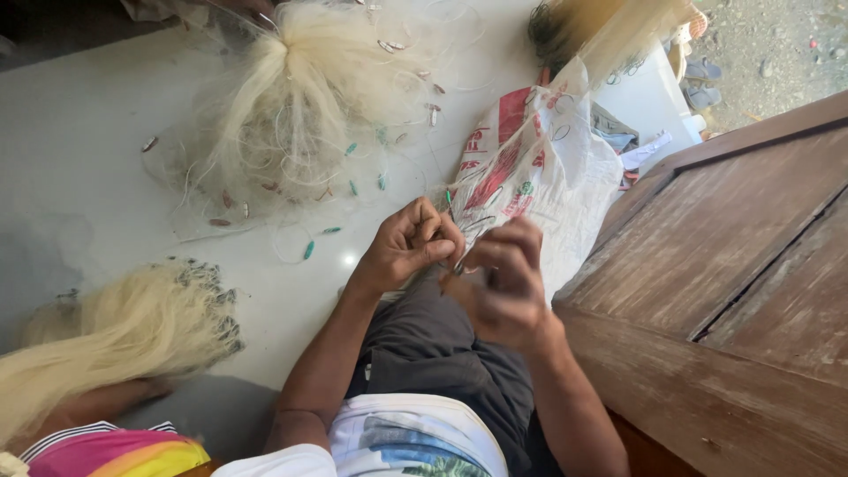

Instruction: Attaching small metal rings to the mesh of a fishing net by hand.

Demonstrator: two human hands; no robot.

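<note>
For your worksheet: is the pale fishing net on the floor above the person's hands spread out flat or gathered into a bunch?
Gathered. The pale net narrows to a tight bunch at the top and fans loosely below, with small green floats scattered along its edge on the white floor.

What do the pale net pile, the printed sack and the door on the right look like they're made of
Net pile: fine translucent cream line, likely nylon monofilament, glossy strands. Printed sack: woven plastic by its crinkly sheen, white with red print. Door: wood, brown, visible grain, worn matte finish.

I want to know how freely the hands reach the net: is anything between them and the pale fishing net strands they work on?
Nothing visible. The left hand and right hand already pinch the fine net strands above the lap; the net pile lies beyond on the floor.
</note>
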